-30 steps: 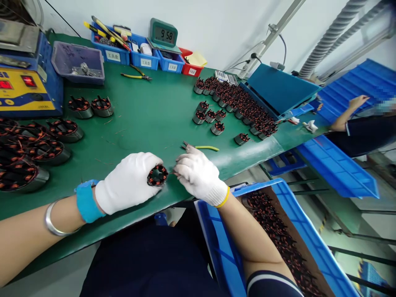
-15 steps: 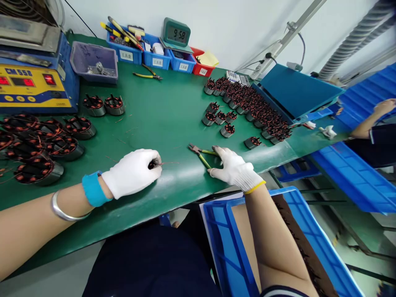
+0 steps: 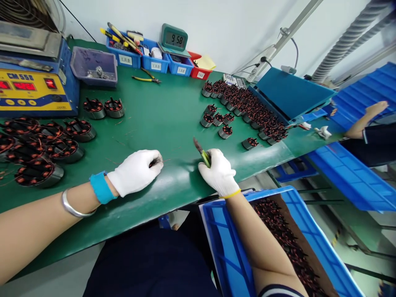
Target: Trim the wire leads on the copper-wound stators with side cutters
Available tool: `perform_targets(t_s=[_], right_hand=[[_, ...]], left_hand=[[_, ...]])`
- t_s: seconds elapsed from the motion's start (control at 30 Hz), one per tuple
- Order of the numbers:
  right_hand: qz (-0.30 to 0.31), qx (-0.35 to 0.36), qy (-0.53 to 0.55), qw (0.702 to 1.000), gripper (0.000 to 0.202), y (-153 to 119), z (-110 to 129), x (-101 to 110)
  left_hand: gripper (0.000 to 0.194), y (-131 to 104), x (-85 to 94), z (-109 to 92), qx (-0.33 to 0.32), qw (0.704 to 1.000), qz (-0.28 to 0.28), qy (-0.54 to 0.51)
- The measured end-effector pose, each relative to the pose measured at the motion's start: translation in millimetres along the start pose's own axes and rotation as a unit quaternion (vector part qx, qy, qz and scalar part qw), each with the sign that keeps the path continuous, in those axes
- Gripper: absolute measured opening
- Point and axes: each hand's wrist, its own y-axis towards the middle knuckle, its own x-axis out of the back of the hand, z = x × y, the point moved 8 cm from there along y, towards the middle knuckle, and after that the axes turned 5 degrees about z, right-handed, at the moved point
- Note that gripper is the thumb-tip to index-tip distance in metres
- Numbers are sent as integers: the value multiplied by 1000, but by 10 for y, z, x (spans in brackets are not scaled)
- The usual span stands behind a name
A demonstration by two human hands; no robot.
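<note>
My left hand [image 3: 136,171], in a white glove, is curled closed around a small dark piece with thin copper wires sticking out; most of it is hidden by the fingers. To its right, my right hand [image 3: 216,170], also gloved, grips the green-handled cutters [image 3: 201,152], whose dark jaws point up and away to the left. Both hands are over the front part of the green table [image 3: 154,123]. Beyond my right hand, a single wound stator [image 3: 225,132] and a few others stand apart from a dense group of stators [image 3: 247,107].
Several larger stators [image 3: 35,171] crowd the left, before a yellow-blue CM558 device [image 3: 34,93]. Tool bins [image 3: 125,60], a clock [image 3: 175,38] and other pliers [image 3: 147,78] are behind. A blue crate [image 3: 221,235] sits below my right arm. A person's arm [image 3: 366,119] shows far right.
My right hand has closed around the cutters, lifting and turning them, and drawn in slightly leftward. My left hand stays closed nearly in place. The view has shifted slightly.
</note>
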Motion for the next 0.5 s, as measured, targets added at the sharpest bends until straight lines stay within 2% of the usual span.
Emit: perform_targets(t_s=[0.03, 0.07, 0.1, 0.13, 0.17, 0.2, 0.23, 0.3, 0.43, 0.5], right_hand=[[57, 15, 113, 992, 33, -53, 26, -72], [141, 35, 228, 963, 36, -133, 96, -181], [238, 52, 332, 911, 41, -249, 202, -301], [327, 58, 413, 848, 45, -385, 313, -404], [396, 53, 468, 788, 49, -515, 403, -484], [443, 40, 499, 744, 50, -618, 463, -545], [470, 27, 514, 717, 50, -686, 498, -591], [485, 14, 518, 705, 47, -726, 523, -635], [463, 47, 471, 749, 44, -656, 561, -578], [453, 55, 465, 759, 40, -633, 602, -542]], left_hand=[[22, -1, 2, -7, -4, 1000, -1, -2], [22, -2, 3, -13, -7, 1000, -1, -5], [23, -2, 4, -17, -11, 1000, -2, -7], [23, -1, 4, -20, -15, 1000, -2, -8], [24, 1, 4, -23, -19, 1000, -3, -9], [24, 4, 5, -26, -24, 1000, -5, -9], [25, 6, 8, -29, -28, 1000, -8, -9], [25, 9, 8, -32, -33, 999, -9, -11], [25, 9, 1, -35, -34, 999, -1, -10], [26, 9, 0, -38, -35, 999, 1, -8]])
